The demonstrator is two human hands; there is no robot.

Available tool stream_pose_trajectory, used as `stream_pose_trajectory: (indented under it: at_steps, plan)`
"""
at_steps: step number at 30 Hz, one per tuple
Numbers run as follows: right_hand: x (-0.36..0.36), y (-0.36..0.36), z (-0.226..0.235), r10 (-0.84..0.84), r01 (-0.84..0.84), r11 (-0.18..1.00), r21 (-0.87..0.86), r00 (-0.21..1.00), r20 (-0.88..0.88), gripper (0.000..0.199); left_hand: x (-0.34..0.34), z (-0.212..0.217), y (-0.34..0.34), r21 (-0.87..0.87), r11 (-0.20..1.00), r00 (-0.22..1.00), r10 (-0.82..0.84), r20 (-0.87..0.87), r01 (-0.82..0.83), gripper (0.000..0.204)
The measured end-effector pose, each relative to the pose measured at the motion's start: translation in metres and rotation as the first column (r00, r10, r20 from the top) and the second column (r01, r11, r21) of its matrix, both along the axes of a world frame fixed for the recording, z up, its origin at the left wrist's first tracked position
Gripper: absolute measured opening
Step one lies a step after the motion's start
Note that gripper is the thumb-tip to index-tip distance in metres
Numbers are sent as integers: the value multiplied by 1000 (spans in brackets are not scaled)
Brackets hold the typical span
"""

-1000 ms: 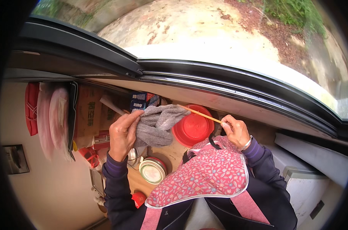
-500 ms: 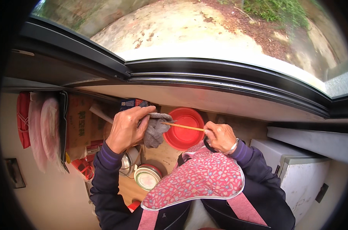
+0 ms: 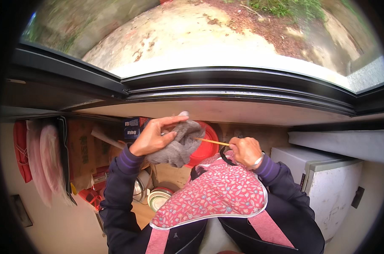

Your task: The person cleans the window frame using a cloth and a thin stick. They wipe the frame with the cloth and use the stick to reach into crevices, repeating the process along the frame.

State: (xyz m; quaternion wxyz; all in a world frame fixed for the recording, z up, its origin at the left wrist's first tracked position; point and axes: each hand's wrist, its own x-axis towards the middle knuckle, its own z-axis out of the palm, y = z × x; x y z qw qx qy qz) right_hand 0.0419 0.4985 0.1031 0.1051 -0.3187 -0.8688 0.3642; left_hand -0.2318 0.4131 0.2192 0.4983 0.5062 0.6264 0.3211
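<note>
My left hand [image 3: 154,137] grips a crumpled grey cloth [image 3: 175,148], thumb against it and index finger stretched along its top. A thin wooden stick like a chopstick [image 3: 213,142] is pinched in my right hand [image 3: 247,152]. Its far tip meets the cloth; whether it goes into a fold I cannot tell. Behind and below them is a red plastic basin [image 3: 209,149], partly covered by the cloth. Pink flowered fabric [image 3: 217,190] with white edging and pink straps lies over my lap, and a black loop [image 3: 227,155] shows beside my right hand.
A window frame [image 3: 243,96] runs across the far side. At left hang a red bag [image 3: 20,148] and pale pink plastic [image 3: 48,161], near cardboard [image 3: 82,148]. A lidded pot [image 3: 159,199] stands below my left arm. To the right is a white cabinet [image 3: 334,194].
The grey cloth is more spread out and bunched in my left hand, covering more of the basin. My left index finger has straightened. The stick is still in my right hand.
</note>
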Motion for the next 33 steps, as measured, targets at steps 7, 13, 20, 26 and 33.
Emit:
stream_pose_trajectory:
  at_steps: [7,13,20,26,33]
  plan:
    - [-47,8,13,-60,59,998,-14,989,-135,18,77,-60,13,54,994,899,-59,-434,91,47]
    - [41,27,44,-122,40,917,-396,975,-185,24,60,-63,11,323,944,867,107,-486,65,44]
    - [104,26,57,-179,92,809,-581,979,-94,18,29,-34,24,82,981,985,173,20,-174,48]
    - [95,3,29,-176,149,888,-435,984,-23,17,53,-24,31,-14,998,990,68,126,-66,57]
    - [88,-7,4,-290,292,836,-465,954,78,19,54,12,45,108,944,931,-325,167,311,59]
